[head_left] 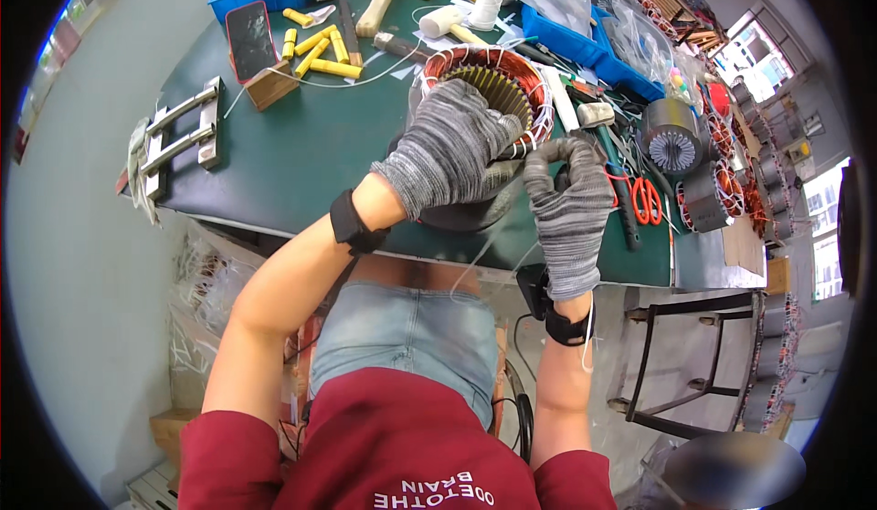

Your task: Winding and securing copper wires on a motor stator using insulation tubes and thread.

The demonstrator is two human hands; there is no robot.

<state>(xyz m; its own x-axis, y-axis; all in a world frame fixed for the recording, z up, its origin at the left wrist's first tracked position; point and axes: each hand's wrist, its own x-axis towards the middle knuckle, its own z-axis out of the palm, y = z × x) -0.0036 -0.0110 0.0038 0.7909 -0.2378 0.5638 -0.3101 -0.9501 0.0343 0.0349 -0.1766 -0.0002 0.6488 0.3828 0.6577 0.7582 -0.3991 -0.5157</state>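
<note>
A motor stator (539,81) stands at the table's near edge, its copper windings laced with white cord around a ring of yellowish slots. My left hand (448,145), in a grey knitted glove, is closed over the near side of its rim and hides part of the bore. Beside the stator's right edge is my right hand (571,204), gloved alike, with thumb and fingers curled together in a pinch. What sits between those fingertips is too small to make out. A thin white cord (589,332) hangs by my right wrist.
Left on the green table (320,163) are a metal frame (183,136), a phone (249,40) on a wooden block (272,87), and several yellow pieces (335,68). Red-handled scissors (647,201), a mallet (441,21), blue trays (630,76) and other stators (673,136) lie behind and right.
</note>
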